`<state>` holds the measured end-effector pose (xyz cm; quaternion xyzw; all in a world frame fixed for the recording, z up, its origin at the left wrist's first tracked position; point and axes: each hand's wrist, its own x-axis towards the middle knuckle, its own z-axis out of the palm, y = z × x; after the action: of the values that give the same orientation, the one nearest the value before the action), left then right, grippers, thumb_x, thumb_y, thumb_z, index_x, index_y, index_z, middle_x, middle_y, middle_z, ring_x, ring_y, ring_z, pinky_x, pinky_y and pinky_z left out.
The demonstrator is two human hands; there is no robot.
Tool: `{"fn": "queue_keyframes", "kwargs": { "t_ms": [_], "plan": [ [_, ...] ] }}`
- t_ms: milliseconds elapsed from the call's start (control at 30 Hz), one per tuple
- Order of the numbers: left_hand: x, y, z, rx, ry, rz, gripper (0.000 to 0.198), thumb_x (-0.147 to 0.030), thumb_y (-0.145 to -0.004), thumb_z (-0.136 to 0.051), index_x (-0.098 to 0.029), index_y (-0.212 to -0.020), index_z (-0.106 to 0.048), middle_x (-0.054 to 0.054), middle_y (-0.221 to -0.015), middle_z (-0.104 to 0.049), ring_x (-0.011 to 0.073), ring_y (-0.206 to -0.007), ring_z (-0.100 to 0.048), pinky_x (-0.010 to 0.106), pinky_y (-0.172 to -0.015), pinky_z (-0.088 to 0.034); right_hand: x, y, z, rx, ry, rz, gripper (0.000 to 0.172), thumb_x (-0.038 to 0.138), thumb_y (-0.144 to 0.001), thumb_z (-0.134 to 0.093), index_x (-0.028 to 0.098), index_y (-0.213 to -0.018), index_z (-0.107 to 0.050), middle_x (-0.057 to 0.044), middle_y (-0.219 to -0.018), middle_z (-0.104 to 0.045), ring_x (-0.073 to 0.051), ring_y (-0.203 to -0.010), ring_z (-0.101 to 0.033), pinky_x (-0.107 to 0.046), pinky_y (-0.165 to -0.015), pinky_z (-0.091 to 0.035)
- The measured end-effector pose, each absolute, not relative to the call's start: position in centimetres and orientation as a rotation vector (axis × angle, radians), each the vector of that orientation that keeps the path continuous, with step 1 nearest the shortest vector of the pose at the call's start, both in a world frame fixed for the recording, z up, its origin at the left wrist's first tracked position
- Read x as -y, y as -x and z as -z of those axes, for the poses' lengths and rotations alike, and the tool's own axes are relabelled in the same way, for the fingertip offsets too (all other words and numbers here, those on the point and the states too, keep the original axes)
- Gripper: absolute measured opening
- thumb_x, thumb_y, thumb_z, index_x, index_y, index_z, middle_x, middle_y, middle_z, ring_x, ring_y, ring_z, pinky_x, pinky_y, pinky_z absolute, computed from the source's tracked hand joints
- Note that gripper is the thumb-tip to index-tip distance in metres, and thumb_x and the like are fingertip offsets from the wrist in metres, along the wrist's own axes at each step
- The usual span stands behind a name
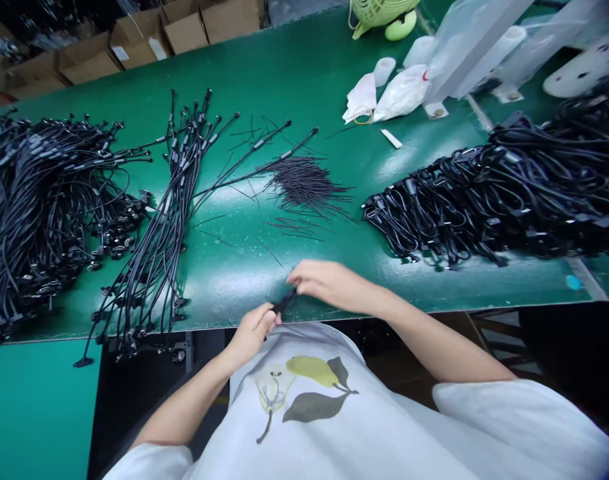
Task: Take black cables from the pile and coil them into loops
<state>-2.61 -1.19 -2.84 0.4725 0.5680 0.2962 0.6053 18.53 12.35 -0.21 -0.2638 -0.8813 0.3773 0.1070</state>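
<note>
Close to the front edge of the green table, my left hand (254, 331) is closed on a bundled black cable (285, 301). My right hand (318, 283) pinches at the upper end of the same bundle, its fingertips pressed together there. Whether a thin tie is between those fingertips is too small to make out. Ahead of my hands lies a heap of thin black wire ties (307, 183), with several loose ones scattered around it. To the left, straight black cables (172, 193) are spread out, some with their ends hanging over the edge.
A large pile of unbundled cables (44, 193) covers the far left. Bundled cables (504, 193) are heaped on the right. Cardboard boxes (134, 40) line the back edge. A green basket (382, 13), a white plastic bag (402, 93) and clear plastic sheets (474, 47) stand at the back right.
</note>
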Motion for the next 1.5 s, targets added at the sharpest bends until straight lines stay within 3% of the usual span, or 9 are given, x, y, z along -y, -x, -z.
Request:
{"fn": "queue_keyframes", "kwargs": {
  "t_ms": [167,333,667,833,967,1067,1167,1300,1500],
  "plan": [
    [0.0,2.3,2.2,-1.133,-0.506,-1.145,0.038,-0.05,-0.082,-0.065,-0.015,-0.077,-0.053,-0.008,-0.056,-0.034,0.0058,-0.05,-0.028,0.022,-0.051,-0.024,-17.5,-21.2,3.0,2.307,1.732,-0.426,0.018,0.029,-0.093,-0.049,0.016,-0.099,-0.059,-0.012,-0.104,-0.062,-0.023,-0.088,-0.059,-0.031,-0.069,-0.04],
    [-1.2,1.3,0.9,-1.055,-0.387,-1.211,0.036,-0.045,-0.077,-0.073,-0.012,-0.08,-0.058,-0.007,-0.057,-0.036,0.0046,-0.05,-0.03,0.02,-0.05,-0.024,-18.3,-22.0,4.0,2.371,1.812,-0.369,0.014,0.026,-0.09,-0.046,0.016,-0.092,-0.056,-0.013,-0.1,-0.061,-0.021,-0.08,-0.058,-0.03,-0.063,-0.035],
    [-2.4,-0.5,0.9,-1.009,-0.456,-1.171,0.049,-0.047,-0.081,-0.067,-0.015,-0.117,-0.057,-0.008,-0.058,-0.035,0.0063,-0.049,-0.028,0.021,-0.05,-0.026,-9.1,-16.2,2.4,1.755,1.117,-1.81,0.026,0.037,-0.086,-0.051,0.016,-0.1,-0.058,0.003,-0.062,-0.053,-0.011,-0.053,-0.049,-0.023,-0.054,-0.039],
    [-2.2,0.7,2.4,-1.441,-0.964,-1.138,0.043,-0.041,-0.093,-0.049,-0.017,-0.127,-0.059,0.0,-0.075,-0.059,0.0131,-0.07,-0.053,0.027,-0.073,-0.044,-7.7,-14.6,1.8,2.411,0.948,-0.843,0.024,0.023,-0.096,-0.041,0.015,-0.094,-0.064,-0.006,-0.08,-0.063,-0.015,-0.07,-0.057,-0.027,-0.065,-0.041],
    [-2.3,1.8,2.5,-1.475,-1.174,-1.019,0.039,-0.038,-0.091,-0.051,-0.019,-0.122,-0.063,0.009,-0.113,-0.068,0.0225,-0.113,-0.057,0.036,-0.102,-0.04,-9.4,-14.7,1.2,2.778,0.406,-0.041,0.031,0.015,-0.099,-0.034,0.014,-0.096,-0.065,-0.011,-0.093,-0.066,-0.019,-0.081,-0.056,-0.032,-0.066,-0.036],
    [-2.4,2.4,2.1,-1.33,-1.027,-0.961,0.033,-0.043,-0.086,-0.057,-0.015,-0.101,-0.067,0.005,-0.082,-0.067,0.0181,-0.083,-0.061,0.032,-0.083,-0.048,-10.5,-14.3,-0.4,2.901,0.023,0.221,0.03,0.013,-0.098,-0.034,0.013,-0.103,-0.064,-0.013,-0.113,-0.063,-0.021,-0.095,-0.054,-0.033,-0.069,-0.035],
    [-2.3,2.6,1.7,-1.182,-0.771,-0.939,0.034,-0.047,-0.076,-0.066,-0.014,-0.079,-0.06,-0.006,-0.055,-0.044,0.0073,-0.051,-0.039,0.022,-0.053,-0.035,-10.9,-13.6,-2.3,2.993,-0.18,0.381,0.031,0.007,-0.094,-0.034,0.014,-0.097,-0.064,-0.011,-0.097,-0.064,-0.021,-0.08,-0.052,-0.034,-0.065,-0.033],
    [-2.4,2.7,1.0,-1.063,-0.558,-0.928,0.033,-0.039,-0.066,-0.073,-0.015,-0.077,-0.053,-0.009,-0.056,-0.037,0.0038,-0.048,-0.028,0.02,-0.048,-0.021,-10.7,-12.6,-3.8,3.07,-0.31,0.438,0.037,0.001,-0.088,-0.032,0.016,-0.093,-0.066,-0.011,-0.084,-0.059,-0.023,-0.075,-0.049,-0.036,-0.061,-0.032],
    [-2.1,2.2,0.1,-1.089,-0.443,-1.014,0.023,-0.032,-0.069,-0.07,-0.015,-0.078,-0.058,-0.007,-0.056,-0.041,0.0048,-0.05,-0.033,0.02,-0.05,-0.025,-11.1,-11.4,-4.7,3.161,-0.221,0.142,0.043,0.0,-0.088,-0.026,0.019,-0.075,-0.063,-0.01,-0.071,-0.054,-0.021,-0.064,-0.044,-0.036,-0.059,-0.03]
  ]
}}
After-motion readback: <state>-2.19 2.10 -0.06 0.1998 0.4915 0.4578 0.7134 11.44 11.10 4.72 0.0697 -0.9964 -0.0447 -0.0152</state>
